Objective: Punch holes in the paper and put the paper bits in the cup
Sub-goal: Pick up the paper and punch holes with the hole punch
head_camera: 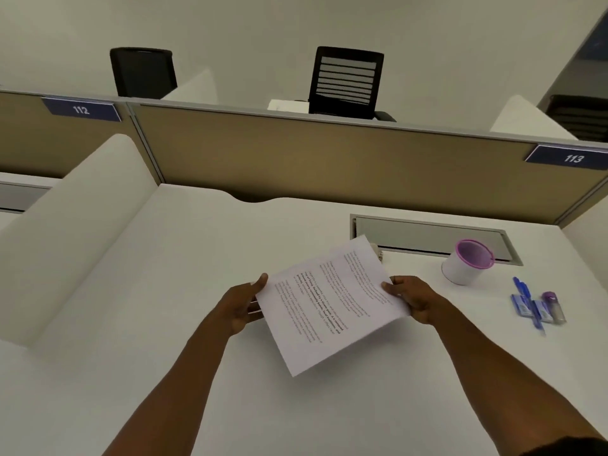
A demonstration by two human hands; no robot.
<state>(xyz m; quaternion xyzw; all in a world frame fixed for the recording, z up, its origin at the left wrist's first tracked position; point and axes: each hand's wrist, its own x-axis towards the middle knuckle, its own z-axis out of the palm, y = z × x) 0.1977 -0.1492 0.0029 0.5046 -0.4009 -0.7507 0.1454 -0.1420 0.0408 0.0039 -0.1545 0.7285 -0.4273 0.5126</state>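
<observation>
Two hands held one printed paper (pixel 329 304) above the middle of the white desk (pixel 184 258), a little toward its near edge. The left hand (pixel 241 306) gripped the left edge of the sheet, thumb on top and the other fingers under it. The right hand (pixel 416 299) pinched the right edge in the same way, thumb on the printed side. The sheet was tilted, with one corner pointing to the near edge and the opposite corner to the far edge, and it did not touch the desk.

Farther to the right, near the right edge, lay a blue pen (pixel 528 304) across some small blue packets (pixel 521 306), and a small tube (pixel 554 306) with a purple cap lay just beside them. Beyond these stood the cup (pixel 465 263), white with a pink rim, upright and well apart from the paper. Behind it a grey flap (pixel 427 233) was set in the desk along the far edge. A tan partition (pixel 329 159) closed the far edge, with labels 112 (pixel 81 109) and 113 (pixel 574 158). Behind it stood black chairs (pixel 345 82).
</observation>
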